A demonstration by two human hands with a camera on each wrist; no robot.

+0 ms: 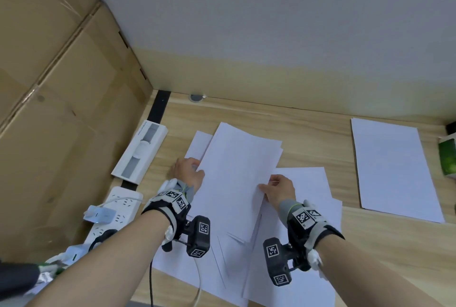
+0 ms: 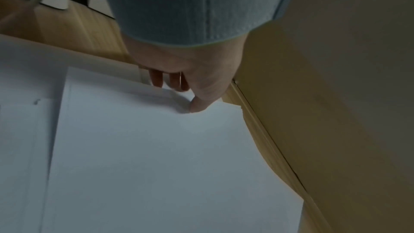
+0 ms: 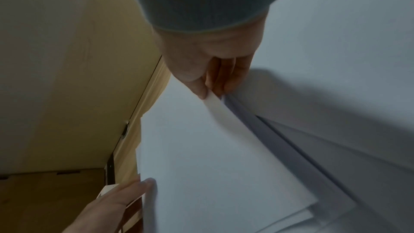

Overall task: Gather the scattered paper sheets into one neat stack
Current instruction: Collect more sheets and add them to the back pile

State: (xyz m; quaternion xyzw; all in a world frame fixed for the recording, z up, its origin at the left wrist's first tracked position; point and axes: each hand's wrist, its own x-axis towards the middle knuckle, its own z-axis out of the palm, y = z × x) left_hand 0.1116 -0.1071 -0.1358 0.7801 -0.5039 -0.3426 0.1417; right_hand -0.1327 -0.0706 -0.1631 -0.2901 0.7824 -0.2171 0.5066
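Note:
A sheaf of white paper sheets [image 1: 237, 173] is lifted slightly off the wooden desk [image 1: 308, 134], held on both long edges. My left hand [image 1: 188, 169] pinches its left edge, thumb on top [image 2: 197, 105] and fingers beneath. My right hand [image 1: 278, 189] pinches the right edge [image 3: 208, 95], thumb over, fingers under. More sheets [image 1: 306, 245] lie spread and overlapping beneath and toward me. A separate white sheet [image 1: 392, 171] lies flat at the right of the desk.
Cardboard boxes [image 1: 56, 84] wall off the left side. A white slim box [image 1: 140, 153] and a white power strip [image 1: 116, 215] with plugs and cables lie along the left edge. A green box [image 1: 447, 156] stands at the far right. A pale wall rises behind the desk.

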